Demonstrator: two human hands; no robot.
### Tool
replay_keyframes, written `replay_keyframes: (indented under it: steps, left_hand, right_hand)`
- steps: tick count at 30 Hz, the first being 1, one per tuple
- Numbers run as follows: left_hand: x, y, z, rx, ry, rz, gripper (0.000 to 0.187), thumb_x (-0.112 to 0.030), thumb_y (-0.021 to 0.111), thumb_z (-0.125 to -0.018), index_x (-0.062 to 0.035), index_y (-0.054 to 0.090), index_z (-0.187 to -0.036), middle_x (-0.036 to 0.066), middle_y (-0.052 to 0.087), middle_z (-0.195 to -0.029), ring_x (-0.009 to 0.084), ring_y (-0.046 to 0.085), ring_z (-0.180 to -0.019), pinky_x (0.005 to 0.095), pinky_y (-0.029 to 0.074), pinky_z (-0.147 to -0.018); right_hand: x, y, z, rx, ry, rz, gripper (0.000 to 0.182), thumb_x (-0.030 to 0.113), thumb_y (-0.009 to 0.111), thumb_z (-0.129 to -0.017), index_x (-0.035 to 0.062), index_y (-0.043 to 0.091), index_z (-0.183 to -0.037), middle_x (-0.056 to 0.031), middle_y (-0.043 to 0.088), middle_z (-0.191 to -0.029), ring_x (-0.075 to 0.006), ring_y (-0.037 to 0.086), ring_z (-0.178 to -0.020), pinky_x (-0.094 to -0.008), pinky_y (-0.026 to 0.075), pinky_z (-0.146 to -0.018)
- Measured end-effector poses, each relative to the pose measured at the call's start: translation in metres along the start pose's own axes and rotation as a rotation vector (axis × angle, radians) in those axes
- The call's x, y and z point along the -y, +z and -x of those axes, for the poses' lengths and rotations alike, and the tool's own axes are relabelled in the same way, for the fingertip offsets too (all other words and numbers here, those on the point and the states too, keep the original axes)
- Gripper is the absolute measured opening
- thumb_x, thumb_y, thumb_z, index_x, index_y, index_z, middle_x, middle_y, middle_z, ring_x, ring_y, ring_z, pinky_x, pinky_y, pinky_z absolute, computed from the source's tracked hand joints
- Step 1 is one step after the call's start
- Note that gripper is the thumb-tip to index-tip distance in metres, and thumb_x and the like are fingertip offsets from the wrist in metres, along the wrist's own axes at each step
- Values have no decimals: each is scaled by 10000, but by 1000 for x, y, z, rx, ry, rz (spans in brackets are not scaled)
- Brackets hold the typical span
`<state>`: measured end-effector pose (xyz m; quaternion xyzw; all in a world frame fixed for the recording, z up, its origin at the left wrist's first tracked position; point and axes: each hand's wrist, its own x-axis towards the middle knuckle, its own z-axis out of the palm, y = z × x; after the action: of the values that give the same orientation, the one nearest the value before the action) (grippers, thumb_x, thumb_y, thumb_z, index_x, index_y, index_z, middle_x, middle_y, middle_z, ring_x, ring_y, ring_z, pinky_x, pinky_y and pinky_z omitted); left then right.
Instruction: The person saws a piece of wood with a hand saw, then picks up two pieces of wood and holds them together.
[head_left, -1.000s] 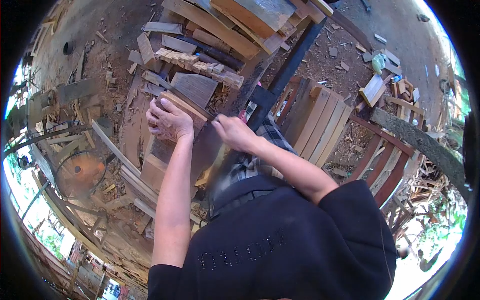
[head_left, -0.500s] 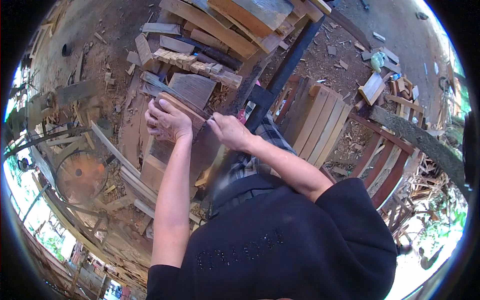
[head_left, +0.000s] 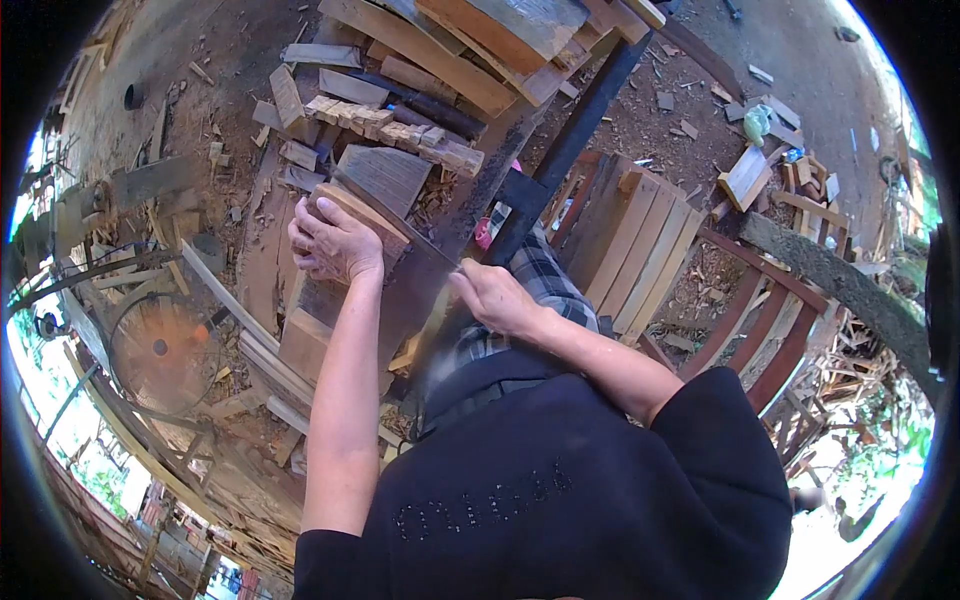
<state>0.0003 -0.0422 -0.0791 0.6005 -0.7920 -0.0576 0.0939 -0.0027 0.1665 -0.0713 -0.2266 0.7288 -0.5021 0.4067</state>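
My left hand (head_left: pixel 340 242) is closed over a reddish-brown wooden block (head_left: pixel 390 238), its thumb across the top and its fingers over the left side. In my right hand (head_left: pixel 492 296) is one end of a long, narrow, dark metal blade (head_left: pixel 428 246). The blade runs slantwise up and left along the far edge of the block. Its handle is hidden in my fist. Below the block, more wood (head_left: pixel 330 297) shows under my left hand. A broad grey-brown board piece (head_left: pixel 385 177) lies just beyond the blade.
Stacked planks (head_left: pixel 450 60) rise ahead, with a row of small wood pieces (head_left: pixel 395 132) nearer me. A dark metal bar (head_left: pixel 585 110) slants past my right side. Slatted wood (head_left: pixel 645 250) stands to the right. At left is a round fan (head_left: pixel 160 347). Scraps litter the ground.
My right hand has drawn back toward my body and to the right, pulling the blade along the block. My left hand and the block have stayed nearly in place.
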Motion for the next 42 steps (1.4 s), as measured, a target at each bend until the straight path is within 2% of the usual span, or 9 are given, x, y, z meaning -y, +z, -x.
replay_keyframes:
  steps: [10,14,16,18,22,27,34,38,42]
  left_hand:
    - [10,7,-7,-28,46,89,476,-556,363,-982,-270,447,-1354,53,365,-1427,382,361,-1213,579,330,-940]
    - [23,-25,-25,222,129,44,571,-628,452,-927,-264,456,-1368,69,404,-1427,413,360,-1268,610,302,-992]
    - [24,-52,-42,588,384,-83,715,-703,558,-826,-263,462,-1381,94,453,-1420,418,364,-1321,618,271,-1034]
    - [28,-61,-57,627,443,-103,882,-697,711,-694,-237,453,-1401,110,493,-1407,376,402,-1337,595,283,-1065]
    - [39,-51,-80,757,561,-39,1025,-583,867,-554,-182,457,-1404,114,518,-1376,316,490,-1282,525,354,-1074]
    - [43,-63,-82,910,550,127,687,-476,905,-572,-79,628,-1059,96,677,-956,247,641,-898,376,493,-821]
    - [26,-136,-41,455,690,450,540,-374,879,-667,-42,531,-912,114,642,-871,282,623,-810,404,482,-718]
    - [32,-119,-31,213,886,156,521,-344,861,-684,-67,505,-944,130,608,-873,361,593,-834,490,479,-742]
    - [4,-147,-10,488,665,5,590,-311,876,-652,-74,545,-1079,162,690,-970,359,672,-907,459,508,-781]
  right_hand:
    - [-25,3,-1,-90,4,189,343,313,450,-1011,-19,503,-942,-285,636,-850,-483,614,-855,-548,478,-729]
    - [-26,-38,32,-49,-93,218,342,315,443,-1016,-13,507,-946,-265,635,-853,-463,609,-860,-522,481,-741]
    - [-23,-47,33,-34,-131,233,340,313,443,-1016,-12,508,-945,-259,633,-848,-457,607,-856,-515,481,-744]
    - [-22,-50,33,-21,-92,260,338,309,443,-1018,-13,514,-941,-253,624,-815,-461,601,-812,-517,479,-724]
    - [-20,-30,29,-58,-98,150,316,290,463,-1014,-9,518,-929,-274,629,-819,-471,613,-831,-532,477,-718]
    - [17,-25,6,-222,-177,179,265,261,492,-994,7,506,-923,-267,633,-837,-467,615,-848,-535,479,-717]
    - [40,-35,3,-302,-165,330,261,280,464,-1006,26,503,-958,-234,633,-875,-441,631,-838,-535,506,-726]
    - [64,-11,1,-286,-195,350,246,272,474,-1003,28,501,-987,-229,627,-862,-439,654,-766,-531,533,-660]
    - [89,0,17,-264,-210,392,243,267,482,-1001,26,493,-983,-215,610,-824,-408,663,-702,-503,546,-607]
